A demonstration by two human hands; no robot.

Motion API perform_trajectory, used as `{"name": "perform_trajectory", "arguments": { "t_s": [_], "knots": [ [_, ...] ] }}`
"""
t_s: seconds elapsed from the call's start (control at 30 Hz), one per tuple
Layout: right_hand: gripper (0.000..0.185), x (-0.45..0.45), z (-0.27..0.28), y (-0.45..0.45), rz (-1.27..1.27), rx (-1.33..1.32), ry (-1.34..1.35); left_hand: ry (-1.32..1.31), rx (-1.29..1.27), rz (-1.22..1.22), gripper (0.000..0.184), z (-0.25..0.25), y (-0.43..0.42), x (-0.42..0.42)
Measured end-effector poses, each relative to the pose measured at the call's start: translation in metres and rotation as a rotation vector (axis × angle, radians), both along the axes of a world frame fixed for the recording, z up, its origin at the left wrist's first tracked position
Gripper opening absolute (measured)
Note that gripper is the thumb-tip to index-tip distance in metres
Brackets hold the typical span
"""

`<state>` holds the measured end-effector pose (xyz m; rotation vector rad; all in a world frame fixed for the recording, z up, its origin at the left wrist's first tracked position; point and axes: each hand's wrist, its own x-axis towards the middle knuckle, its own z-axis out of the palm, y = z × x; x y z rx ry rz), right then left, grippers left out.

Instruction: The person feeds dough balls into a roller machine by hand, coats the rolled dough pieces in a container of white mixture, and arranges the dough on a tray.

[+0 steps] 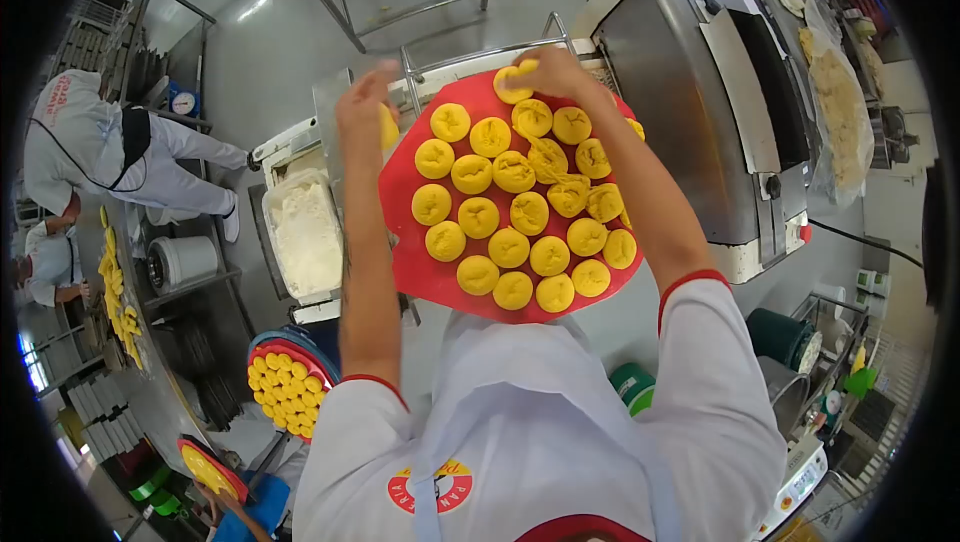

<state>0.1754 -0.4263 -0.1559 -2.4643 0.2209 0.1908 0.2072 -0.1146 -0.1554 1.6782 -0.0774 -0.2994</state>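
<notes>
A red tray [420, 277] in front of me carries many yellow dough rounds [478, 217], several with creased or dented tops. At the tray's far edge, my right hand [556, 74] has its fingers closed on a yellow dough round [513, 85]. My left hand [366, 107] is raised past the tray's left edge and smeared by motion. A yellow dough piece [388, 127] shows against its inner side, partly hidden by the hand. Crumpled dough pieces [568, 195] lie among the smoother rounds near the tray's middle.
A tub of white flour-like powder [305, 232] stands left of the tray. To the right is a large steel machine [680, 92]. A second tray of yellow rounds [287, 387] sits lower left. Co-workers [90, 137] stand along a steel table [170, 372] at left.
</notes>
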Motion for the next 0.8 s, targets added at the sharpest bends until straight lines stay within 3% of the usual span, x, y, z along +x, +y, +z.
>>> {"name": "perform_trajectory", "arguments": {
  "t_s": [0.03, 0.1, 0.13, 0.2, 0.23, 0.27, 0.3, 0.37, 0.43, 0.5, 0.7, 0.8],
  "knots": [
    [0.060, 0.010, -0.008, 0.006, 0.132, -0.222, 0.030, -0.038, 0.148, -0.081, 0.056, 0.004, 0.000, -0.001],
    [0.063, 0.018, 0.008, -0.002, 0.199, -0.168, 0.129, -0.344, 0.876, -0.436, 0.059, -0.004, -0.028, -0.005],
    [0.061, 0.014, 0.010, -0.004, 0.165, -0.093, 0.038, -0.540, 0.868, -0.527, 0.057, -0.015, -0.035, -0.011],
    [0.056, -0.009, 0.027, -0.013, 0.048, -0.010, -0.157, -0.405, 0.679, -0.600, 0.054, -0.027, -0.041, -0.004],
    [0.057, -0.019, 0.035, -0.020, -0.014, 0.047, -0.349, -0.443, 0.643, -0.564, 0.049, -0.017, -0.041, -0.007],
    [0.058, -0.049, 0.070, -0.028, -0.137, 0.141, -0.408, -0.264, 0.519, -0.416, 0.044, -0.015, -0.042, -0.007],
    [0.059, -0.072, 0.117, -0.039, -0.237, 0.247, -0.470, -0.180, 0.043, -0.230, 0.039, -0.026, -0.040, -0.010],
    [0.056, -0.117, 0.178, -0.089, -0.439, 0.083, -0.684, 0.096, -0.269, -0.021, 0.043, 0.023, -0.049, -0.041],
    [0.057, -0.145, 0.204, -0.168, -0.581, 0.102, -0.902, 0.010, -0.238, -0.038, 0.039, 0.022, -0.055, -0.046],
    [0.059, -0.163, 0.239, -0.225, -0.639, -0.070, -0.995, 0.025, -0.274, -0.037, 0.034, 0.029, -0.069, -0.059],
    [0.062, -0.120, 0.151, -0.350, -0.381, -0.493, -0.481, -0.049, -0.323, -0.124, 0.030, 0.089, -0.161, -0.135],
    [0.054, -0.163, 0.174, -0.380, -0.393, 0.168, -0.666, 0.001, -0.362, -0.062, 0.038, 0.102, -0.181, -0.185]
  ]
}}
